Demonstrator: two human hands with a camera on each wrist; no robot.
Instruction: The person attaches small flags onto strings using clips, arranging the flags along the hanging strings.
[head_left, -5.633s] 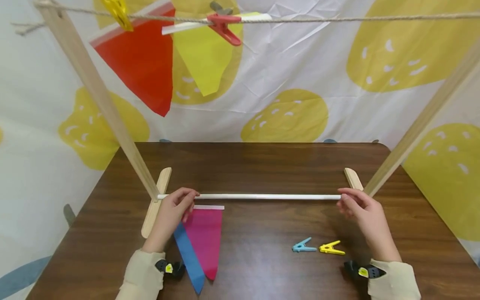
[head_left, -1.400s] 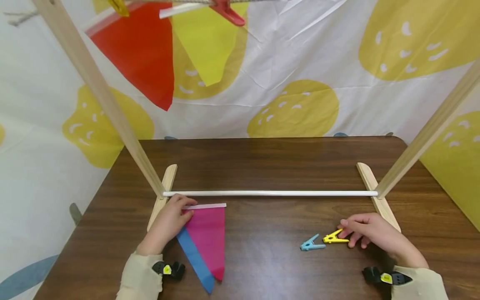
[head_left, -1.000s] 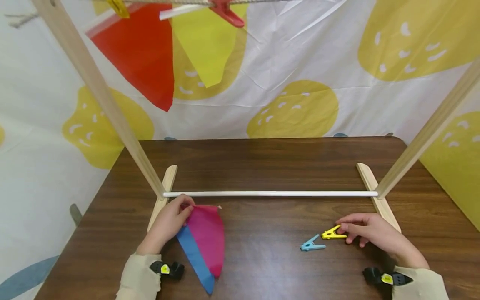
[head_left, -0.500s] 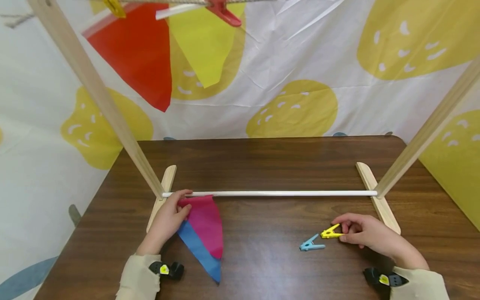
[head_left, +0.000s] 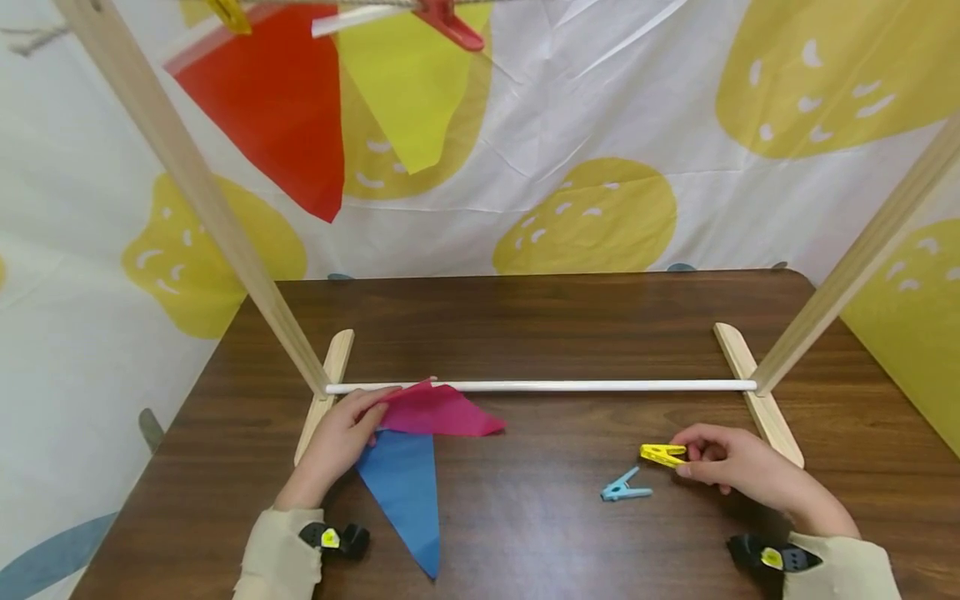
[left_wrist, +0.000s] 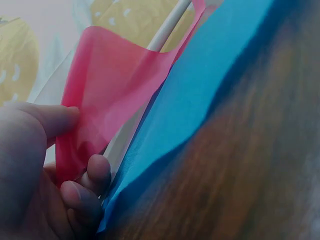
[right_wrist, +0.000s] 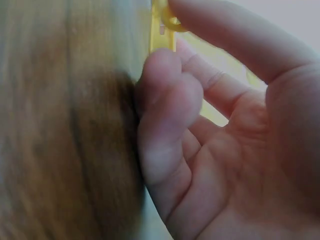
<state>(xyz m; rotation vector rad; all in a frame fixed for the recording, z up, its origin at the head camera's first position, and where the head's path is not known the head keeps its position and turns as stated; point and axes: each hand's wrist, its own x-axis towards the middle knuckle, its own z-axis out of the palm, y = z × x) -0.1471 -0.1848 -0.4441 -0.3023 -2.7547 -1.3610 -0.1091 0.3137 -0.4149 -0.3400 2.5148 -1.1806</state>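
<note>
My left hand [head_left: 343, 433] pinches a pink pennant [head_left: 442, 412] by its upper edge between thumb and fingers. The pennant bends to the right, its tip pointing sideways, close to the white rod. In the left wrist view the pink cloth [left_wrist: 107, 85] rises in a fold from the thumb. Below it, a blue pennant [head_left: 408, 492] lies on the table, its top corner under the left hand. On the right, my right hand [head_left: 738, 458] pinches a yellow clothespin [head_left: 662, 454] by its handle ends. A light blue clothespin [head_left: 625, 487] lies just left of and below it.
A white rod [head_left: 585, 386] joins two wooden posts, left [head_left: 202, 200] and right [head_left: 862, 258], on flat wooden feet. Overhead, a red pennant [head_left: 270, 108] and a yellow pennant [head_left: 420, 92] hang from a cord, held by a yellow clip [head_left: 231, 15] and a red clip [head_left: 450, 23].
The left hand has taken hold of the pink pennant and lifted it off the blue one, which is now more exposed. The right hand has moved from the rod to the yellow clothespin and gripped it.
</note>
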